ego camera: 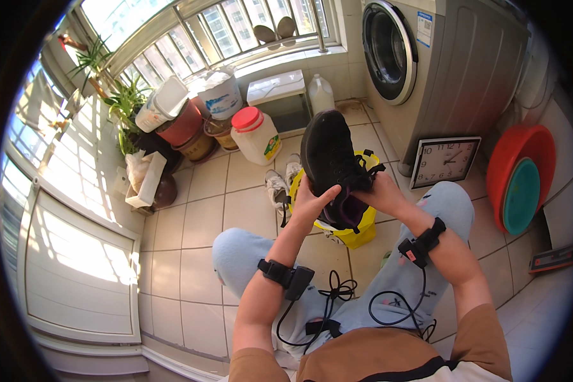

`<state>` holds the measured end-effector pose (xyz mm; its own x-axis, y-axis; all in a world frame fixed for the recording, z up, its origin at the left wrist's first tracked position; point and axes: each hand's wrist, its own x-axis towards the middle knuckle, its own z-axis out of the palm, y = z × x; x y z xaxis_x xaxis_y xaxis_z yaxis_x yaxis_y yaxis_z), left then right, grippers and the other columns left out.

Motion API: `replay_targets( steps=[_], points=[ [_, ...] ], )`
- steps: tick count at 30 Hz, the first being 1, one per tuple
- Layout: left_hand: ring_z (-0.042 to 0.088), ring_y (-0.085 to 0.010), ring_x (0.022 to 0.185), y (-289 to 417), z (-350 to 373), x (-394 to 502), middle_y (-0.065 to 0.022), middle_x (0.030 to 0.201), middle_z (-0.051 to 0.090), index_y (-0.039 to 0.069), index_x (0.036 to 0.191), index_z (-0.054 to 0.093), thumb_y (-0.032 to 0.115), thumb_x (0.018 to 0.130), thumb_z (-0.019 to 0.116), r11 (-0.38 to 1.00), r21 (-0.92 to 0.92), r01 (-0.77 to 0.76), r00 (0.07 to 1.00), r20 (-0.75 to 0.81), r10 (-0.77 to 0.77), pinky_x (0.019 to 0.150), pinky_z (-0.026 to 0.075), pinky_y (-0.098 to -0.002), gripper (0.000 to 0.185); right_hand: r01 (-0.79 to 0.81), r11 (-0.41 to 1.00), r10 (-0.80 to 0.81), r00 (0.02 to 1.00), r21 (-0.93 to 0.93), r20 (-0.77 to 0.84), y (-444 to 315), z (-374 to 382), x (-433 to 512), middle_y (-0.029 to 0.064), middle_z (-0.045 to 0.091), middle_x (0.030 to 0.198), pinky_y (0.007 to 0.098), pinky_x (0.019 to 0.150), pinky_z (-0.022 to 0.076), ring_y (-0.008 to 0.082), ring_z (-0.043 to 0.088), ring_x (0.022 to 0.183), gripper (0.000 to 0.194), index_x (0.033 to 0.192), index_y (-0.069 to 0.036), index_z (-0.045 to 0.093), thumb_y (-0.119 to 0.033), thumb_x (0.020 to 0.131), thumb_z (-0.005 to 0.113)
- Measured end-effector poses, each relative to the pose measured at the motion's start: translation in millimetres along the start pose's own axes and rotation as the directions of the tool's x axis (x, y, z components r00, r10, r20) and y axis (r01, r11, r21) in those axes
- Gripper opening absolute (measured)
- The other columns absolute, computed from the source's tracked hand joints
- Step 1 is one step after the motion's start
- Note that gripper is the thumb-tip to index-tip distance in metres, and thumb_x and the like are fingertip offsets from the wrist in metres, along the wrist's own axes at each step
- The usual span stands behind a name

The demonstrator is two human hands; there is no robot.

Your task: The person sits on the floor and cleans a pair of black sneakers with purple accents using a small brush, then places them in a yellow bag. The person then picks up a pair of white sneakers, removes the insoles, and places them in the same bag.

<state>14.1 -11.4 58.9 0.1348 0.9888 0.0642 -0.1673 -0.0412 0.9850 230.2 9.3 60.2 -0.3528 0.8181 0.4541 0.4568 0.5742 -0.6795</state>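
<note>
A black lace-up shoe [328,148] with a dark purple lining is held up between my two hands, toe pointing away from me. My left hand [310,200] grips its left side, the thumb lying near the opening. On the right side, by the laces and collar, my right hand [381,193] has hold of it, its fingers partly hidden. Below the shoe stands a yellow bag or bucket [363,234], its inside mostly hidden. A pair of worn white shoes [276,185] sits on the tiles just left of it.
A white jug with a red lid [257,138], potted plants [126,102] and a glass-fronted box [284,107] line the far side. At right are a washing machine [439,81], a square clock [445,162] and a red basin [499,167] holding a teal one. Cables hang from both forearm straps.
</note>
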Motion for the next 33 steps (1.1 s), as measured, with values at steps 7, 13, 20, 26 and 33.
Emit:
replay_targets(
  steps=[7, 13, 20, 26, 33],
  points=[
    [0.058, -0.0178, 0.116, -15, -5, 6, -0.0102, 0.127, 0.060, 0.002, 0.134, 0.046, 0.015, 0.083, 0.080, 0.999, 0.005, -0.033, 0.999, -0.044, 0.033, 0.100, 0.045, -0.0311, 0.062, -0.058, 0.998, 0.060, 0.996, -0.034, 0.064, -7, 0, -2, 0.0198, 0.069, 0.087, 0.0453, 0.072, 0.0523, 0.0400, 0.065, 0.084, 0.032, 0.095, -0.002, 0.067, -0.027, 0.078, 0.076],
    [0.059, -0.0155, 0.113, -16, -7, 7, -0.0082, 0.124, 0.062, 0.002, 0.133, 0.047, 0.009, 0.088, 0.075, 0.998, -0.044, -0.034, 0.999, -0.022, 0.033, 0.098, 0.047, -0.0300, 0.053, -0.029, 0.992, 0.045, 0.990, -0.120, 0.137, -9, -2, -1, 0.0190, 0.068, 0.083, 0.0457, 0.069, 0.0513, 0.0394, 0.065, 0.081, 0.031, 0.088, -0.001, 0.067, -0.029, 0.077, 0.076],
    [0.056, -0.0140, 0.114, -5, -1, 3, -0.0070, 0.124, 0.061, 0.002, 0.131, 0.050, 0.029, 0.097, 0.066, 0.953, -0.254, 0.164, 0.968, -0.143, -0.205, 0.096, 0.044, -0.0262, 0.046, 0.045, 0.992, -0.031, 0.993, -0.120, 0.115, -9, -3, -1, 0.0189, 0.067, 0.081, 0.0446, 0.068, 0.0511, 0.0401, 0.064, 0.080, 0.028, 0.093, -0.003, 0.068, -0.025, 0.077, 0.076],
    [0.055, -0.0087, 0.097, -7, -5, 6, -0.0014, 0.110, 0.062, 0.007, 0.123, 0.054, 0.023, 0.101, 0.058, 0.984, -0.175, -0.014, 0.981, -0.194, -0.021, 0.083, 0.045, -0.0245, 0.027, 0.057, 0.983, -0.033, 0.990, -0.173, 0.138, -9, -1, -1, 0.0191, 0.066, 0.078, 0.0433, 0.067, 0.0507, 0.0397, 0.064, 0.079, 0.028, 0.091, -0.003, 0.068, -0.025, 0.076, 0.077],
    [0.058, -0.0074, 0.097, -10, -9, 8, -0.0010, 0.110, 0.065, 0.006, 0.119, 0.056, 0.020, 0.100, 0.060, 0.988, -0.152, -0.034, 0.982, -0.188, 0.004, 0.079, 0.046, -0.0218, 0.024, 0.066, 0.980, -0.021, 0.972, -0.186, 0.234, -7, -2, -4, 0.0179, 0.066, 0.077, 0.0437, 0.067, 0.0509, 0.0380, 0.064, 0.075, 0.031, 0.088, -0.002, 0.069, -0.028, 0.074, 0.078]
  ],
)
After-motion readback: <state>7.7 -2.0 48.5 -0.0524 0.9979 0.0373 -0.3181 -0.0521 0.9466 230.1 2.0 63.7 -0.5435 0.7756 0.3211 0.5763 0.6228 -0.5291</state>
